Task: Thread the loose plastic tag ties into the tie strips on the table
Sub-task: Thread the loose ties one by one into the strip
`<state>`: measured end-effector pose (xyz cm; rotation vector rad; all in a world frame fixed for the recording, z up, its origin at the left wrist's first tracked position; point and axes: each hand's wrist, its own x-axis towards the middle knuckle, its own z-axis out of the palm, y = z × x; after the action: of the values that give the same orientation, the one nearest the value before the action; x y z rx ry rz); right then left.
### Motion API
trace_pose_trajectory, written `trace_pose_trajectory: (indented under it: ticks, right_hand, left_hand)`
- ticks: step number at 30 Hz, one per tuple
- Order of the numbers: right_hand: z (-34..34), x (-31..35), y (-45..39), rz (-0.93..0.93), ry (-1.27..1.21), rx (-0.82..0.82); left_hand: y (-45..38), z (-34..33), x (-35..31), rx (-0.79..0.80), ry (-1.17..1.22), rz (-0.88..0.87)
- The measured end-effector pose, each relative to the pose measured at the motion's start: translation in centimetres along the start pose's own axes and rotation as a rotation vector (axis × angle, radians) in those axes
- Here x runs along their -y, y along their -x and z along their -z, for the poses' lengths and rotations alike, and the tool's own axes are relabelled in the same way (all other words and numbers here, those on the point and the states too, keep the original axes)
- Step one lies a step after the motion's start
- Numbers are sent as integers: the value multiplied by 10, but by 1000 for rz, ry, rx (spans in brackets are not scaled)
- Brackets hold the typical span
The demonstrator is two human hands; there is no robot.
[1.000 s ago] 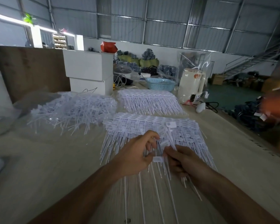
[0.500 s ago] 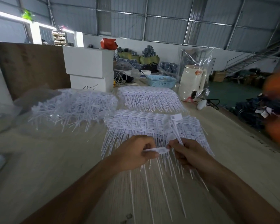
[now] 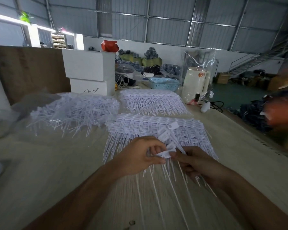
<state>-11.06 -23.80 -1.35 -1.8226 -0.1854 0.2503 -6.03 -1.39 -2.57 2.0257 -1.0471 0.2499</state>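
Observation:
My left hand (image 3: 140, 156) and my right hand (image 3: 199, 163) meet over the near edge of a flat row of white tie strips (image 3: 186, 131) on the wooden table (image 3: 48, 163). Between their fingertips both pinch a small bunch of white plastic tag ties (image 3: 165, 152). The heads of the bunch fan up toward the strips and the long thin tails hang down toward me. A second row of tie strips (image 3: 153, 102) lies farther back. A loose heap of tag ties (image 3: 73, 112) sits at the back left on clear plastic.
Stacked white boxes (image 3: 88, 70) stand behind the heap, with a brown board (image 3: 28, 70) to their left. A blue basket (image 3: 163, 83) and a cream kettle (image 3: 194, 83) stand at the back right. The table's right edge runs diagonally past orange and dark bundles (image 3: 272, 112).
The hands have come closer together, both now pinching the same tag head. The bunch of ties stays raised between them, its heads tilted a little more to the right.

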Motion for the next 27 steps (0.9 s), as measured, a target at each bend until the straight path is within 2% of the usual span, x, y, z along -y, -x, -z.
trace_pose_trajectory:
  ticks: [4,8,12,17,21,27]
  right_hand:
    - [4,-1,-4,34,-99,-118]
    - [-1,-3,-4,46,-55,-103]
    - [-4,-3,-4,147,51,-111]
    - [-4,-5,-4,344,395,-150]
    - [-2,-10,-6,392,472,-150]
    - [0,-11,-12,371,464,-237]
  left_hand:
    - [1,0,1,7,-21,7]
    - [1,-3,4,-56,-66,11]
    - [1,-1,6,-56,-96,-2]
    - [3,-4,15,93,-82,34]
    - [3,-5,19,112,-20,98]
    - [1,-6,17,40,32,52]
